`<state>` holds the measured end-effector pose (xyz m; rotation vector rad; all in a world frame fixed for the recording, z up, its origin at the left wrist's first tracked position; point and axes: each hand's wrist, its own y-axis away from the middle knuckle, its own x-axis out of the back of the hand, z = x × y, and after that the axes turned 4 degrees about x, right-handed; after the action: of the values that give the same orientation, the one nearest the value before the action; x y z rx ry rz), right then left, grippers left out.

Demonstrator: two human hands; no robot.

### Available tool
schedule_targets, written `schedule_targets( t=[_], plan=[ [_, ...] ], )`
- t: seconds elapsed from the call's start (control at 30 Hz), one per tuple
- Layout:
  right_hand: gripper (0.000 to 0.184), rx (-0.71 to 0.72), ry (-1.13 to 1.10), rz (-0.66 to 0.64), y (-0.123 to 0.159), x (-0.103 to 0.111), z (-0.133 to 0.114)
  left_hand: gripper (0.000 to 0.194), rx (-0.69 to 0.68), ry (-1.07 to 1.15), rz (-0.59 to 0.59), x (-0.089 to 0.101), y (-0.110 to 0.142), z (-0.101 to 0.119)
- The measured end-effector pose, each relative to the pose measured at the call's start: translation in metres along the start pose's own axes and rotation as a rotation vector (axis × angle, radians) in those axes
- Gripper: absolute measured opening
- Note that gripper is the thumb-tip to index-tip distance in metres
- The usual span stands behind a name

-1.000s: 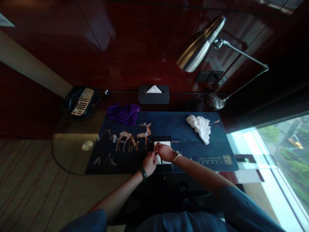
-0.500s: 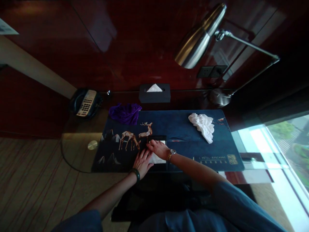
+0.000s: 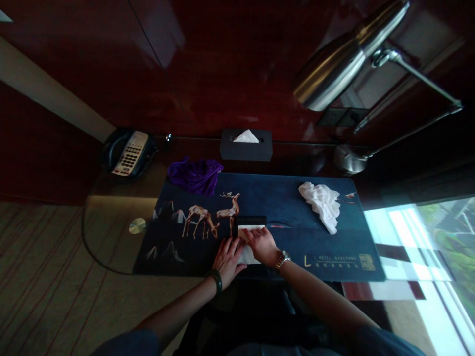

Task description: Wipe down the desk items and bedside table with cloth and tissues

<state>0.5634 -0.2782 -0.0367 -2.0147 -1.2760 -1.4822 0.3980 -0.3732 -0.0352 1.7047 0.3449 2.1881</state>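
A white paper pad point(image 3: 249, 256) lies in a black holder point(image 3: 251, 220) at the front of a dark blue desk mat point(image 3: 274, 198) printed with deer. My left hand point(image 3: 227, 261) rests flat over the pad's left edge, its fingers stretched out. On the upper part of the paper is my right hand point(image 3: 262, 245), its fingers bent and bunched together at the sheet. Its fingertips are close to those of the left hand. Whether they pinch one sheet or press on the pad is hard to see.
A crumpled white cloth point(image 3: 322, 203) lies on the mat's right and a purple cloth point(image 3: 196, 175) at its back left. Behind stand a tissue box point(image 3: 246, 151), a telephone point(image 3: 129, 154) and a metal desk lamp point(image 3: 351, 158). A window is at the right.
My right hand's fingers have drawn in from lying fairly flat to bent and bunched on the paper. The left hand stays at the pad's left edge. The camera view has shifted.
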Motion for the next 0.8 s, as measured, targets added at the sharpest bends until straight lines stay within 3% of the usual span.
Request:
schedule_targets(
  t=[0.17,0.27,0.37,0.47,0.53,0.6,0.7,0.8],
  plan=[
    [0.052,-0.015,-0.084,0.035,0.004,-0.005,-0.003,0.074,0.019,0.072,-0.038,-0.002,0.009,-0.004],
    [0.052,-0.084,-0.122,0.16,-0.002,0.017,0.016,0.07,0.015,0.186,0.097,0.008,-0.003,-0.018],
    [0.047,-0.213,-0.08,0.451,-0.038,0.069,0.072,0.059,-0.005,0.284,0.462,0.058,-0.065,-0.044],
    [0.059,-0.329,-0.106,0.68,-0.103,0.13,0.146,0.065,0.108,0.376,0.776,0.138,-0.172,-0.073],
    [0.067,-0.38,-0.252,0.692,-0.147,0.16,0.187,0.068,0.333,0.506,0.802,0.187,-0.244,-0.088],
    [0.067,-0.416,-0.441,0.627,-0.178,0.173,0.213,0.06,0.492,0.629,0.739,0.215,-0.298,-0.097],
    [0.061,-0.433,-0.586,0.591,-0.195,0.163,0.226,0.044,0.553,0.711,0.698,0.216,-0.332,-0.101],
    [0.06,-0.387,-0.556,0.66,-0.175,0.139,0.222,0.038,0.536,0.734,0.699,0.188,-0.322,-0.095]
  ],
)
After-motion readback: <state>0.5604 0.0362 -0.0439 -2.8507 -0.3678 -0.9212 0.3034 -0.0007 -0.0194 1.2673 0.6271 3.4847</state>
